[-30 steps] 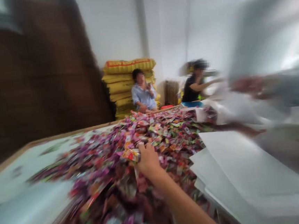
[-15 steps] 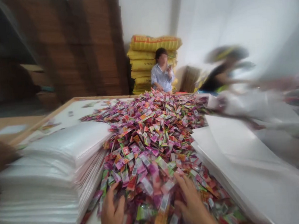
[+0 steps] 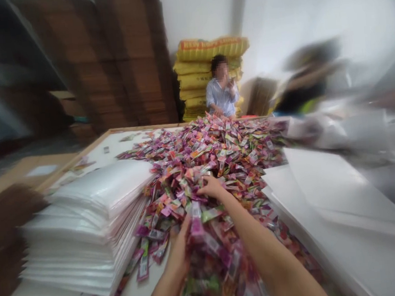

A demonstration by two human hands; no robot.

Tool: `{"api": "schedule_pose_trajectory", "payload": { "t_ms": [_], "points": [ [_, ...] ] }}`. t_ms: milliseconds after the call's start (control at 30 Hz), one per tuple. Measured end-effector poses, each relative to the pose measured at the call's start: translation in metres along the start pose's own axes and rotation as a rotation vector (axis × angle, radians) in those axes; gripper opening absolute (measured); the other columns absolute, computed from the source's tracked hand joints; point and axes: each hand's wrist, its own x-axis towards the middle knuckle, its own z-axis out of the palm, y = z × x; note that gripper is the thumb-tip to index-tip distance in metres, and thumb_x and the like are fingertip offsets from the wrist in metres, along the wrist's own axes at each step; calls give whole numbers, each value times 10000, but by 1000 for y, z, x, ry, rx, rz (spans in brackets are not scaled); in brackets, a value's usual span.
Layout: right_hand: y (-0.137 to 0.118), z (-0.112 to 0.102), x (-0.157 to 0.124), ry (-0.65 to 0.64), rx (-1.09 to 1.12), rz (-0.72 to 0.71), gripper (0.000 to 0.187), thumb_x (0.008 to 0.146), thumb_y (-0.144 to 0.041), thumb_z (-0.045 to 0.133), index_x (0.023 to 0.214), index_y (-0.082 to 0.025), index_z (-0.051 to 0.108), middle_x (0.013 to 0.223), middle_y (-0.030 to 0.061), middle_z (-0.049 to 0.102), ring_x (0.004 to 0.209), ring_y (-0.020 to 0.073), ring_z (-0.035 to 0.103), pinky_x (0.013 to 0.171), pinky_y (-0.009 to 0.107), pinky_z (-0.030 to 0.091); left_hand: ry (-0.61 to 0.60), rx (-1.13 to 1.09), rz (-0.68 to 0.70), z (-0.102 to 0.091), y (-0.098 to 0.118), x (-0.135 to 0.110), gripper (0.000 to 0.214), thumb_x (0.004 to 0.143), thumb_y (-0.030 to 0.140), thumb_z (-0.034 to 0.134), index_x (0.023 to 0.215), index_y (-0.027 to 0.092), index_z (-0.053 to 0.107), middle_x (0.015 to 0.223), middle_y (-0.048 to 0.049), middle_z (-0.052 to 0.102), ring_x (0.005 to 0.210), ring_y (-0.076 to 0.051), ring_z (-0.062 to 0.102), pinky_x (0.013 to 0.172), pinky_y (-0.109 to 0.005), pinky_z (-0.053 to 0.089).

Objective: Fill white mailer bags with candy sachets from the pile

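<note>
A large heap of small pink, purple, green and orange sachets covers the middle of the table. My right hand reaches far into the heap, with thumb and fingers apart against the sachets. Closer to me, my left hand lies along the heap's left side, its palm toward the sachets. Its fingers look stretched out, though blurred and partly hidden. Between my forearms, several sachets are smeared by motion.
A tall stack of white plastic bags stands at left, more flat white bags at right. Beyond the table, a person in a striped shirt sits before yellow sacks. Another person moves at right, blurred.
My right hand has moved forward and inward, deeper into the heap. My left hand has shifted right and forward against the sachets. The person at right has moved an arm.
</note>
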Motion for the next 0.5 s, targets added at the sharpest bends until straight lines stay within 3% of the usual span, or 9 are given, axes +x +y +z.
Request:
{"api": "schedule_pose_trajectory", "payload": {
  "t_ms": [67,167,233,300,367,400,467,500],
  "points": [
    [-21,-3,-5,6,15,-58,248,611,-343,746,777,-175,671,746,-20,595,730,156,545,709,255,424,-116,-76,89,40,15,16,571,727,425,705,1224,182,565,1023,-132,726,916,-285,705,745,-392,566],
    [-46,-41,-19,204,23,-291,207,666,-303,676,829,-177,661,877,6,579,854,171,529,802,274,413,-188,-68,188,95,41,46,472,740,371,669,1175,204,591,956,-71,732,847,-221,701,737,-341,551],
    [-52,-75,-26,367,29,-468,251,670,-258,671,906,-175,661,963,30,572,943,191,525,875,304,407,-225,-32,264,121,64,65,465,749,356,647,1185,205,586,986,-60,723,850,-196,686,760,-323,535],
    [-47,-100,-37,431,19,-513,311,668,-255,689,965,-178,645,1010,42,571,992,207,526,915,338,406,-269,46,314,133,91,79,475,718,314,663,1166,169,606,968,-70,720,848,-199,674,793,-335,522],
    [-31,-108,-61,337,-53,-463,405,643,-281,730,1022,-180,627,1067,59,576,1037,228,525,940,379,407,-329,171,340,125,115,80,475,659,255,697,1117,139,650,943,-82,723,858,-223,667,852,-384,507],
    [-19,-106,-79,242,-118,-423,487,630,-297,751,1086,-189,616,1140,76,571,1094,251,512,963,413,399,-358,247,350,112,123,75,470,621,229,721,1080,137,678,946,-87,726,886,-243,662,901,-419,488],
    [11,-87,-130,23,-273,-322,717,615,-331,784,1284,-247,540,1383,112,459,1290,331,388,1030,518,338,-399,401,369,69,120,50,483,533,192,782,1011,153,727,1021,-104,724,1020,-306,626,1031,-502,389],
    [27,-73,-159,-71,-343,-230,866,615,-354,796,1401,-318,433,1500,106,339,1377,385,266,1043,595,289,-404,483,384,41,108,33,510,491,200,819,994,166,742,1090,-119,709,1117,-349,577,1086,-543,312]
  ]
}}
